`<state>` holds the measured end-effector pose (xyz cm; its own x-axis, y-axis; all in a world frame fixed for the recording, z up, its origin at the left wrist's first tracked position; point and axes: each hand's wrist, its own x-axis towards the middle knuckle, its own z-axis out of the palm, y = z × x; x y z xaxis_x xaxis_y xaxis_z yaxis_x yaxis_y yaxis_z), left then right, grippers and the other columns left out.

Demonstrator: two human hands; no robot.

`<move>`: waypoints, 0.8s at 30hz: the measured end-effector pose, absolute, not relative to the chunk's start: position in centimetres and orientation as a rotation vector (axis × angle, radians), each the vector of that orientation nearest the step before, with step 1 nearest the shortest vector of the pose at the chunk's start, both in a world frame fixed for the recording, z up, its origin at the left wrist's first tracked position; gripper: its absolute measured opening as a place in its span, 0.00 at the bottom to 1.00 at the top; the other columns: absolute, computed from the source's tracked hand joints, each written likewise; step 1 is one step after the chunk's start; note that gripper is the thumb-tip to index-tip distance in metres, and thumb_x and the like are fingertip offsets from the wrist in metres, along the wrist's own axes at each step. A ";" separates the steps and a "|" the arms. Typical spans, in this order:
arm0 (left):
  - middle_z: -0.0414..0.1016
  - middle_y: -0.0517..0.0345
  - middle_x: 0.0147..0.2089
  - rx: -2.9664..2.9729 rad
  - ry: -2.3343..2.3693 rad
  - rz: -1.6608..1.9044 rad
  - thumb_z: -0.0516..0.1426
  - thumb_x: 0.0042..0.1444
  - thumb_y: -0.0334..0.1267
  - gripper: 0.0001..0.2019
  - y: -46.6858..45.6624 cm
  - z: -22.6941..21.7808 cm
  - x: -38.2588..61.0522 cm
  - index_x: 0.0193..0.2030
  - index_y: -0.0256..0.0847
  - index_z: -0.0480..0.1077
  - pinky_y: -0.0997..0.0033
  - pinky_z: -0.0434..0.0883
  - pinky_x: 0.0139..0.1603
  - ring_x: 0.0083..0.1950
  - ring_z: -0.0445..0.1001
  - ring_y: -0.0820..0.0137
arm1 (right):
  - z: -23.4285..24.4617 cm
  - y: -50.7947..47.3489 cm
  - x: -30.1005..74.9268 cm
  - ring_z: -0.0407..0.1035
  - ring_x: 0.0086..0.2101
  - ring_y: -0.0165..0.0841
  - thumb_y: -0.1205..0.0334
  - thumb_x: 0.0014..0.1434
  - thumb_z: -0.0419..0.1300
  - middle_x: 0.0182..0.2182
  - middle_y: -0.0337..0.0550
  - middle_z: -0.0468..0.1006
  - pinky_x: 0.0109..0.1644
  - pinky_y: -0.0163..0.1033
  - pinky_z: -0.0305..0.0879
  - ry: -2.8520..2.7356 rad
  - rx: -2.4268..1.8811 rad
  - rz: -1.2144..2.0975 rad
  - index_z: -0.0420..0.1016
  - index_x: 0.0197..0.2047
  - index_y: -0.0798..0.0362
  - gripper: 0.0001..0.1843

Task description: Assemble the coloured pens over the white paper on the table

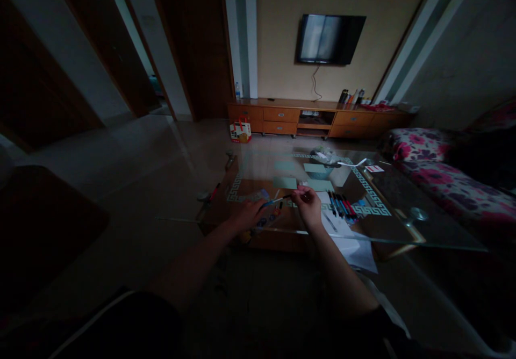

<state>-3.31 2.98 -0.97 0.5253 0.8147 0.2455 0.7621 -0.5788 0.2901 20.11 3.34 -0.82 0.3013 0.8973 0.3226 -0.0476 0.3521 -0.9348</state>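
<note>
Both my hands are over a glass coffee table (403, 230). My left hand (246, 214) is closed around a blue pen (272, 202) that points right. My right hand (308, 203) pinches the pen's dark far tip, fingers pressed together. A row of several pens (342, 207), black, blue and red, lies on white paper (342, 230) just right of my right hand. Small colourful items lie under my left hand, too dim to name.
Green cards (284, 182) and a small basket (322, 170) sit further back on the table. A red-handled tool (213, 192) lies at the table's left edge. A floral sofa (451, 181) is on the right; a wooden TV cabinet (318, 117) and a wall TV (329, 38) stand behind.
</note>
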 end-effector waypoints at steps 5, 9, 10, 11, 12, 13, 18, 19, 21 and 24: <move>0.77 0.54 0.40 2.627 1.370 0.536 0.46 0.68 0.44 0.14 3.0 -1.1 -3.4 0.52 0.44 0.68 0.69 0.68 0.42 0.40 0.75 0.65 | -1.0 3.5 20.5 0.71 0.32 0.32 0.53 0.49 0.68 0.33 0.42 0.77 0.41 0.41 0.70 -0.987 -1.024 0.754 0.72 0.43 0.53 0.21; 0.77 0.54 0.39 2.639 1.375 0.529 0.46 0.68 0.44 0.15 2.9 -1.0 -3.3 0.53 0.43 0.69 0.68 0.69 0.43 0.39 0.75 0.65 | -1.0 3.5 20.6 0.69 0.30 0.30 0.54 0.49 0.68 0.32 0.40 0.75 0.37 0.39 0.69 -0.945 -1.005 0.778 0.71 0.43 0.54 0.21; 0.77 0.53 0.39 2.641 1.374 0.535 0.46 0.68 0.44 0.15 2.9 -1.0 -3.4 0.53 0.43 0.69 0.68 0.69 0.43 0.39 0.75 0.65 | -1.0 3.5 20.6 0.69 0.30 0.30 0.54 0.49 0.68 0.32 0.40 0.75 0.37 0.39 0.69 -0.938 -0.997 0.786 0.71 0.43 0.54 0.21; 0.77 0.53 0.39 2.640 1.376 0.538 0.46 0.68 0.44 0.16 2.9 -1.1 -3.4 0.53 0.43 0.69 0.68 0.69 0.43 0.39 0.75 0.65 | -1.0 3.4 20.6 0.69 0.30 0.30 0.54 0.49 0.68 0.31 0.39 0.75 0.37 0.38 0.69 -0.931 -0.993 0.792 0.71 0.43 0.54 0.21; 0.77 0.53 0.39 2.634 1.377 0.540 0.46 0.68 0.45 0.16 3.0 -1.2 -3.4 0.52 0.43 0.69 0.68 0.69 0.43 0.40 0.75 0.64 | -1.0 3.4 20.6 0.69 0.29 0.30 0.53 0.49 0.68 0.31 0.39 0.75 0.36 0.38 0.68 -0.923 -0.992 0.796 0.71 0.43 0.54 0.21; 0.77 0.53 0.39 2.623 1.378 0.543 0.46 0.68 0.45 0.16 3.1 -1.2 -3.4 0.53 0.43 0.69 0.68 0.69 0.43 0.40 0.75 0.64 | -1.0 3.4 20.6 0.69 0.29 0.30 0.53 0.49 0.68 0.31 0.39 0.75 0.36 0.38 0.68 -0.912 -0.996 0.798 0.71 0.43 0.54 0.21; 0.77 0.52 0.40 2.618 1.353 0.543 0.46 0.68 0.45 0.16 3.3 -1.6 -3.6 0.53 0.43 0.69 0.68 0.68 0.42 0.41 0.75 0.64 | -0.6 3.3 20.5 0.69 0.27 0.29 0.51 0.48 0.68 0.30 0.38 0.75 0.33 0.37 0.68 -0.887 -1.037 0.786 0.70 0.42 0.54 0.22; 0.77 0.52 0.40 2.633 1.357 0.538 0.46 0.68 0.45 0.16 3.3 -1.5 -3.6 0.53 0.43 0.68 0.67 0.68 0.42 0.40 0.75 0.63 | -0.6 3.3 20.5 0.69 0.27 0.29 0.51 0.48 0.67 0.30 0.39 0.75 0.34 0.37 0.68 -0.891 -1.048 0.779 0.70 0.42 0.54 0.22; 0.77 0.52 0.39 2.655 1.362 0.527 0.45 0.68 0.46 0.16 3.2 -1.5 -3.6 0.53 0.43 0.68 0.67 0.68 0.42 0.39 0.75 0.64 | -0.8 3.4 20.6 0.70 0.28 0.30 0.50 0.49 0.66 0.31 0.39 0.75 0.34 0.38 0.69 -0.903 -1.078 0.757 0.70 0.43 0.54 0.22; 0.77 0.52 0.40 2.646 1.355 0.520 0.45 0.68 0.45 0.16 3.1 -1.4 -3.6 0.54 0.43 0.68 0.68 0.68 0.41 0.39 0.75 0.64 | -1.4 3.8 21.3 0.71 0.29 0.32 0.49 0.52 0.63 0.32 0.42 0.76 0.35 0.39 0.70 -0.993 -1.175 0.661 0.71 0.43 0.55 0.21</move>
